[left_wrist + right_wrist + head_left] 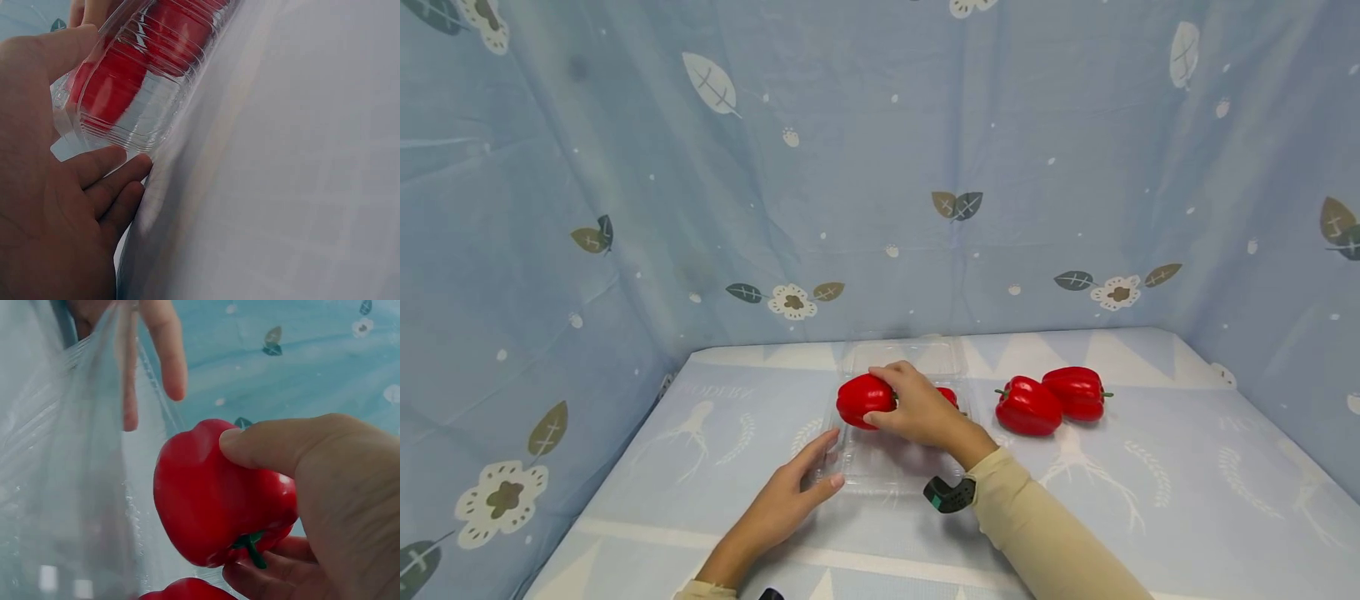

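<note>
The clear plastic tray (880, 475) lies on the table (1150, 500), and everything else is placed from it. Being light and thin-walled, it looks likely to skate or tip if the pepper comes down on one edge; the left hand (786, 500), at the tray's near-left corner with fingers straight and flat against the wall, is all that steadies it, and that is a push, not a grip.

The right hand (921, 412) hovers over the tray's far half with thumb and fingers curled round a red pepper (865, 398). The pepper's skin is glossy and rounded, so a loose hold could let it roll out before it settles. A second pepper (949, 395) already sits in the tray behind that hand; crowding it could bruise either one or leave the held pepper perched on the rim.

Two more peppers, one (1028, 406) nearer and one (1077, 392) farther, lie right of the tray, touching or nearly so.

Hard to tell: whether the held pepper touches the tray floor yet; most of the second pepper is hidden by the hand. The tray's far edge fades into the cloth. The left wrist view shows only ribbed plastic and a red blur
</note>
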Tool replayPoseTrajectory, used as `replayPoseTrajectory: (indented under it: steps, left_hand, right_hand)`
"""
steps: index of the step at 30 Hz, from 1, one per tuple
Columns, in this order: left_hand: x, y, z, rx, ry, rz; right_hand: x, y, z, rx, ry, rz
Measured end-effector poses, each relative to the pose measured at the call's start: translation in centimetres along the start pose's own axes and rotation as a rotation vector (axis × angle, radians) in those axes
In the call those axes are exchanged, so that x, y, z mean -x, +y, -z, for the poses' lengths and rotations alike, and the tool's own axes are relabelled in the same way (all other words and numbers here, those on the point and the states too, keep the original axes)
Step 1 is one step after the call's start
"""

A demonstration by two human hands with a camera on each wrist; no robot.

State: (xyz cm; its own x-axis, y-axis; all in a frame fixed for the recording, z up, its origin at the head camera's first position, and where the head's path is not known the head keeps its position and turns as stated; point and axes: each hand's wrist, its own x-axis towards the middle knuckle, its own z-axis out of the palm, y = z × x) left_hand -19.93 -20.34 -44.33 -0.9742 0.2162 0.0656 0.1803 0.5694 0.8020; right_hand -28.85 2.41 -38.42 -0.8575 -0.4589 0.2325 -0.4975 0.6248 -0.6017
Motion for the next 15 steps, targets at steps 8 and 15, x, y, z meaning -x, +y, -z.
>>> replayPoseTrajectory:
  steps: [8, 15]
  left_hand:
    - [0.04, 0.25, 0.01, -0.003, 0.001, 0.001]
    - [0.0, -0.04, 0.04, -0.001, 0.002, -0.011]
  right_hand:
    - [-0.07, 0.0, -0.22, 0.051, -0.029, -0.015]
    - [-0.25, -0.36, -0.55, 0.092, -0.052, -0.02]
